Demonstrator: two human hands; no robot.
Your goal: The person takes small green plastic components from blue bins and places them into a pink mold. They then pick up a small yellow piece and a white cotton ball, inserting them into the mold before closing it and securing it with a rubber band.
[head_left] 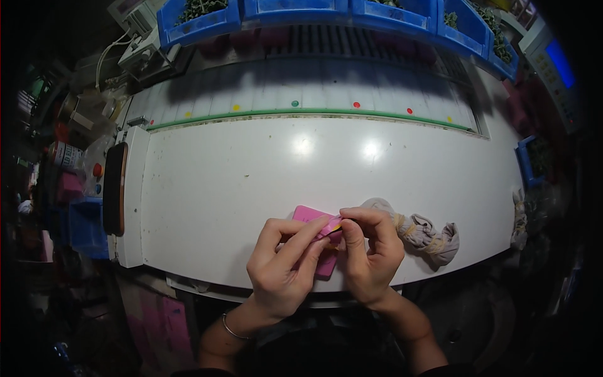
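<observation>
My left hand (286, 261) is closed, its fingertips pinching a small glossy pink piece (329, 226). Against the right end of that piece, my right hand (374, 251) pinches with thumb and forefinger, where a bit of yellow and something dark show. Its fingers hide most of what is there. Below both hands a flat pink block (308, 213) lies near the table's front edge, partly covered by them. To the right of my right hand lies a grey cloth bundle (427, 235) tied round with tan bands.
The white table (207, 188) has a green-edged strip (314, 112) with coloured dots along its back. Blue bins (295, 7) with small greenish parts hang above. A dark phone-like slab (115, 188) stands at the left edge, and a device with a blue screen (559, 63) at the far right.
</observation>
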